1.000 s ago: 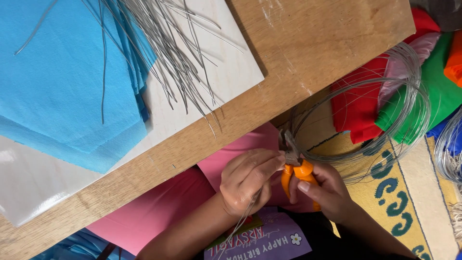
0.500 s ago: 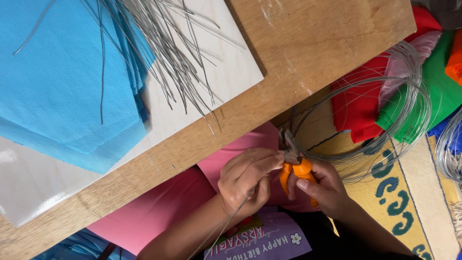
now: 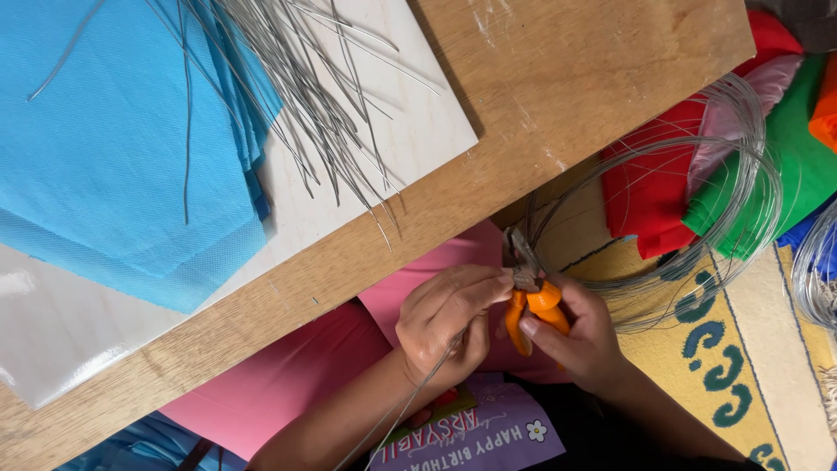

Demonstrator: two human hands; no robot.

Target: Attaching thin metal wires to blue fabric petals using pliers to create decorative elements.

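Observation:
My right hand (image 3: 582,342) grips a pair of orange-handled wire cutters (image 3: 534,301), whose metal jaws point up toward the table edge. My left hand (image 3: 446,321) pinches a thin grey wire (image 3: 410,403) right at the jaws; its loose end runs down past my wrist. A large coil of the same wire (image 3: 697,205) lies to the right, one strand leading in to the cutters. Both hands hover over a pink sheet (image 3: 288,375) just below the wooden table (image 3: 558,87).
On the table lie a white board (image 3: 410,122), a stack of blue fabric sheets (image 3: 105,166) and a pile of several cut wire lengths (image 3: 305,96). Red (image 3: 645,192) and green cloth (image 3: 806,166) sit on a patterned rug (image 3: 741,366) at right. A purple printed card (image 3: 488,436) lies below.
My left hand's fingers have shifted slightly along the wire toward the cutter jaws. The cutters and coil stay where they were.

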